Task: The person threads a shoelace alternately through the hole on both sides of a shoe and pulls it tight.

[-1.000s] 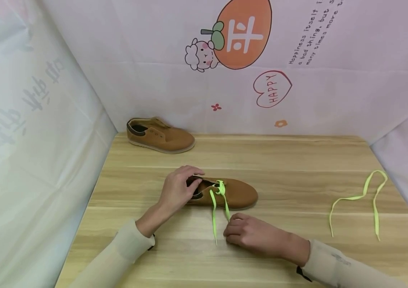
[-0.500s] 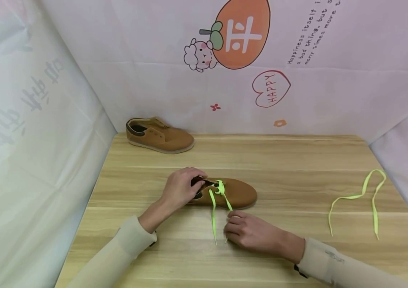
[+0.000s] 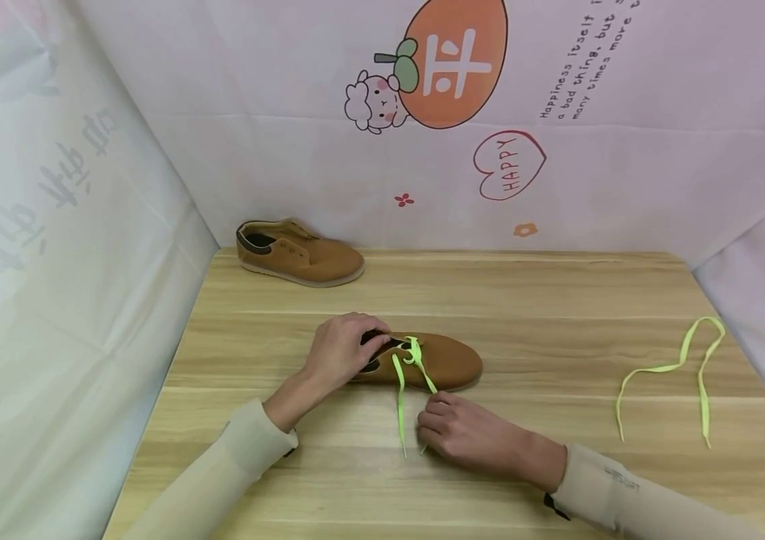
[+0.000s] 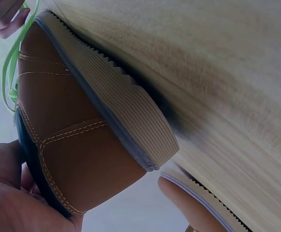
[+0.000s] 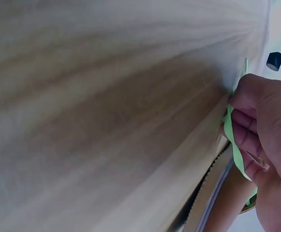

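A brown shoe lies mid-table with its toe to the right. Its neon green shoelace is threaded near the front of the opening, and two strands hang over the near side. My left hand grips the shoe at its opening, thumb curled in over the edge; the left wrist view has this hand at the dark padded collar. With bent fingers, my right hand pinches the right strand just in front of the shoe. In the right wrist view the flat shoelace runs between thumb and fingers.
Behind, against the wall cloth, stands a second brown shoe without a lace. Another green shoelace lies loosely bent on the table's right side. White printed cloth encloses the wooden table at back and sides.
My left hand has shifted slightly right along the shoe's opening. My right hand has moved a little toward the shoe along the strand, and the lace tip shows below its fingers.
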Action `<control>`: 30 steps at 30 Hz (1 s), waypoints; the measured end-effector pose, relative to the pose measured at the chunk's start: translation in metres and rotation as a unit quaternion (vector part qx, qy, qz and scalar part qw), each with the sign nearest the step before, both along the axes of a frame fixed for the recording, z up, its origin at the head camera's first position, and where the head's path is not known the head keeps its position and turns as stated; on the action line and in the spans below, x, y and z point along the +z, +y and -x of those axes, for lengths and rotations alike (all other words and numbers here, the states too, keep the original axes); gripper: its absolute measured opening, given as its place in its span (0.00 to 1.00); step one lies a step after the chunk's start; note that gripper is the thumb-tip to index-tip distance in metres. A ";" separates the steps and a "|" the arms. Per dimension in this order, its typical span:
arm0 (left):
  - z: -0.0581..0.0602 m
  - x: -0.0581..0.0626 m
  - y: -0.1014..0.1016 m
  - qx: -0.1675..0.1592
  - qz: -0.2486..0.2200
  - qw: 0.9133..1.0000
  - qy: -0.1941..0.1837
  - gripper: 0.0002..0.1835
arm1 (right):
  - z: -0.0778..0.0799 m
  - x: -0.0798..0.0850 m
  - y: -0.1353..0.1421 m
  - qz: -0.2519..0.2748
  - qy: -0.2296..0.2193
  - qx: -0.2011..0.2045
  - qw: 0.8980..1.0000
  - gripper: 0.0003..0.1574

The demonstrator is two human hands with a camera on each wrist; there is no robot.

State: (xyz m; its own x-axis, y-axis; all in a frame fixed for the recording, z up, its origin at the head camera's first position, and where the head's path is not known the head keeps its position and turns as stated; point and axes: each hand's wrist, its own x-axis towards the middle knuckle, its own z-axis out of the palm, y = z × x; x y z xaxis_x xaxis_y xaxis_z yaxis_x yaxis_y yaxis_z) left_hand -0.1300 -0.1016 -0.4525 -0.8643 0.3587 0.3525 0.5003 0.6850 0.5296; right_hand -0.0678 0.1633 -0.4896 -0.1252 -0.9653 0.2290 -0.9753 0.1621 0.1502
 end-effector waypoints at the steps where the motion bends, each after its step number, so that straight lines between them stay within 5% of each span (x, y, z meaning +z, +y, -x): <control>1: 0.001 0.000 0.000 0.001 0.000 1.000 0.000 0.02 | 0.000 0.000 0.000 0.007 -0.008 -0.001 1.000 0.08; 6: 0.002 0.000 0.002 0.004 0.001 1.000 -0.009 0.02 | 0.000 -0.002 0.000 0.070 -0.085 -0.024 0.994 0.04; 13: 0.007 0.002 0.004 0.023 0.013 0.998 -0.053 0.03 | 0.004 0.000 0.000 0.163 -0.209 -0.074 0.961 0.08; 20: 0.012 0.007 0.006 0.035 0.022 0.995 -0.089 0.04 | 0.010 0.013 -0.004 0.213 -0.346 -0.109 0.907 0.10; 24: 0.014 0.009 0.005 0.040 0.019 0.993 -0.109 0.04 | 0.015 0.022 -0.005 0.246 -0.374 -0.127 0.885 0.10; 30: 0.018 0.009 0.004 0.046 0.001 0.987 -0.156 0.04 | 0.024 0.041 -0.008 0.265 -0.427 -0.242 0.830 0.02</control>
State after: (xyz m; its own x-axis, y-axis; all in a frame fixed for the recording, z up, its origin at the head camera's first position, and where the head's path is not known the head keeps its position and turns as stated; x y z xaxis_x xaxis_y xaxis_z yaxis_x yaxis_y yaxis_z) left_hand -0.1481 -0.0975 -0.4435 -0.9598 0.2734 0.0641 0.2486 0.7207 0.6471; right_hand -0.0918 0.1555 -0.4483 -0.8042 -0.5468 0.2329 -0.4904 0.3891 -0.7798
